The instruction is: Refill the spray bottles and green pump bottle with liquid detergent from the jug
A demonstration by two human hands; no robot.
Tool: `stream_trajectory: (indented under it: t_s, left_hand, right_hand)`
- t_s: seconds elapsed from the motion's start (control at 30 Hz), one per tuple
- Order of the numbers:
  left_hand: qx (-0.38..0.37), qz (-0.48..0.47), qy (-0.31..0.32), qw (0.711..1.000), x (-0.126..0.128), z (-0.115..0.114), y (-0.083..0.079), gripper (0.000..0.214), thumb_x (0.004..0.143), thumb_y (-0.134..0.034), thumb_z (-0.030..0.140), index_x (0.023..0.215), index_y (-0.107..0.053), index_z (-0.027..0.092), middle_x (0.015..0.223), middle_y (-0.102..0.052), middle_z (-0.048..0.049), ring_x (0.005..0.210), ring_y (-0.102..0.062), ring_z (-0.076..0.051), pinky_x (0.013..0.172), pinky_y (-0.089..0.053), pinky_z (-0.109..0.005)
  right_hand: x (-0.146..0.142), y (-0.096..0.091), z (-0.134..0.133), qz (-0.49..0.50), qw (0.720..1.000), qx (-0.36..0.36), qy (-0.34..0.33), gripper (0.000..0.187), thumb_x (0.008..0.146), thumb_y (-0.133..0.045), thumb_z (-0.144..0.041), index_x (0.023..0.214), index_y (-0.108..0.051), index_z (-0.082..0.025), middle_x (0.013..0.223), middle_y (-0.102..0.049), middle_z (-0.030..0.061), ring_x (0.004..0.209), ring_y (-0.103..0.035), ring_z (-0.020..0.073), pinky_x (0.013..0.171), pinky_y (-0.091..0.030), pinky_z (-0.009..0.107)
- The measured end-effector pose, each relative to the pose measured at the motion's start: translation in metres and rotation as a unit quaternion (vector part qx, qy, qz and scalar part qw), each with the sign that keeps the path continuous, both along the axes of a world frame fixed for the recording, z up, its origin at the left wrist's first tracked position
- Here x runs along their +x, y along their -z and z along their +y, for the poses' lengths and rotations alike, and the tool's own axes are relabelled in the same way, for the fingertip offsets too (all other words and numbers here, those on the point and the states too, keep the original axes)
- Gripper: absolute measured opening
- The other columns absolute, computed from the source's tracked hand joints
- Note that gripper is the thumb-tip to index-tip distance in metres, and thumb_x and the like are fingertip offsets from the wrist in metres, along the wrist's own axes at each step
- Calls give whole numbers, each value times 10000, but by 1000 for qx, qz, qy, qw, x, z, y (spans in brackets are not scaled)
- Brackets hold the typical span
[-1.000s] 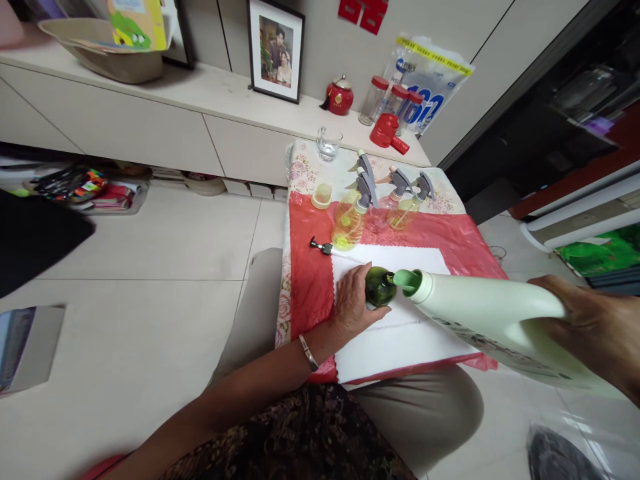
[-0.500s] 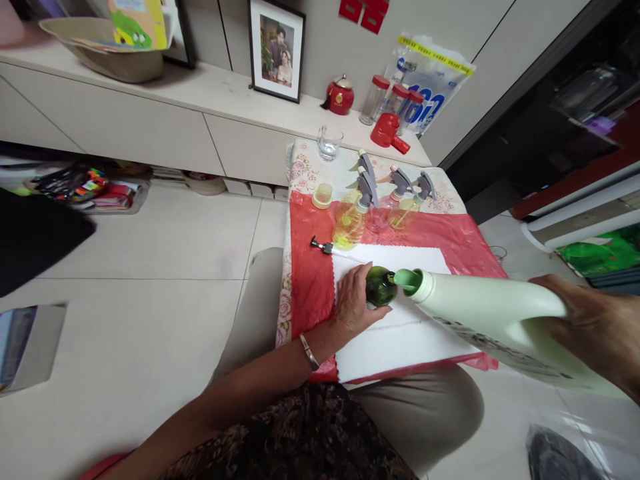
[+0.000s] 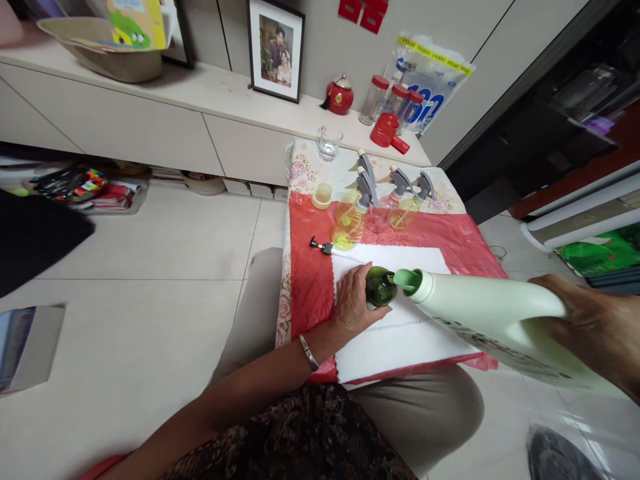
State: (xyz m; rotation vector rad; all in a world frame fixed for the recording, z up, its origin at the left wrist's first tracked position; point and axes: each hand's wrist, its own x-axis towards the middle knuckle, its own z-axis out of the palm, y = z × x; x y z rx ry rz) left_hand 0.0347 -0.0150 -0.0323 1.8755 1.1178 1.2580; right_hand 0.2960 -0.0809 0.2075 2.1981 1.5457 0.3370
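Observation:
My left hand (image 3: pixel 356 300) is wrapped around a dark green bottle (image 3: pixel 380 288) that stands uncapped on a white cloth (image 3: pixel 400 341). In my right hand (image 3: pixel 590 323) is the handle of a large pale green jug (image 3: pixel 480 300), tipped on its side. The jug's green spout (image 3: pixel 406 280) is right at the small bottle's mouth; I cannot make out whether liquid is flowing. A black pump head (image 3: pixel 321 246) with a clear tube lies just beyond my left hand. Behind it stand several spray bottles (image 3: pixel 350 223) with grey triggers, and a pale yellow cap (image 3: pixel 321 196).
Red plastic sheeting (image 3: pixel 310 287) covers much of the small table. A glass cup (image 3: pixel 329 143) stands at its far edge. On the cabinet ledge behind are a red jar (image 3: pixel 340 95), lidded glass jars (image 3: pixel 374 100), a red object (image 3: pixel 385 131) and a framed photo (image 3: pixel 277 50).

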Motion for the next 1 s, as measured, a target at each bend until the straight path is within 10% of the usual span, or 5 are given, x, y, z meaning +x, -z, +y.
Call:
stream_trajectory:
  t_s: [1.0]
  left_hand:
    - [-8,2,-2,1000,0,-1,-2,1009,650,-857,268,1454,-250,232,1406,-503,-162,1342,-480,-358,1105,-418,-563]
  right_hand:
    - [8,2,-2,-5,1000,-5,-24,400,745,-489,-523,1104,-641,-435,785,-649,14,625,-573,254,485,-285,257]
